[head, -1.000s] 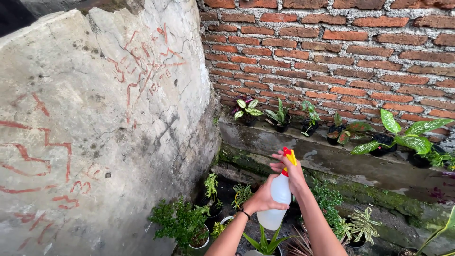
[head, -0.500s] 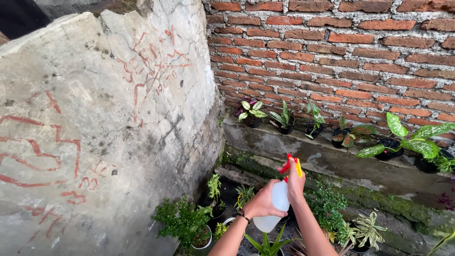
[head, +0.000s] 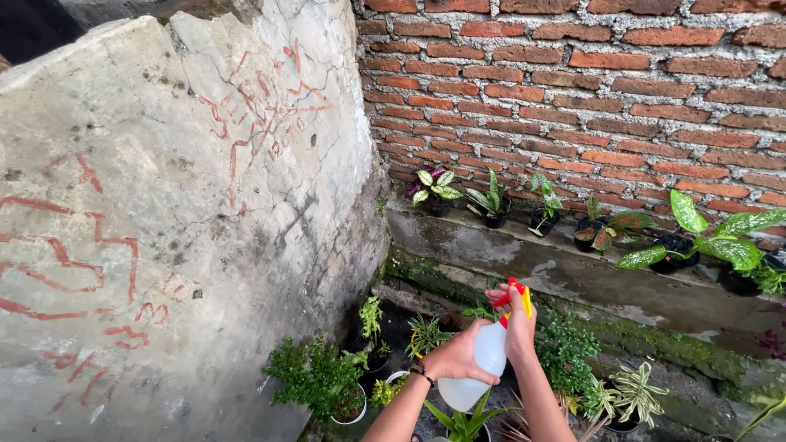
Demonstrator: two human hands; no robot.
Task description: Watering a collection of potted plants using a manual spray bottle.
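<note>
White plastic fills your grip: the spray bottle sits low in the middle, your left hand wrapped round its body, your right hand closed on the red and yellow trigger head. Keep the bottle upright and squeeze evenly. Aim the nozzle over the small potted plants just beyond, then lift toward the pots on the ledge under the brick wall.

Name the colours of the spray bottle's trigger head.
Red and yellow, on the spray bottle; head view.
</note>
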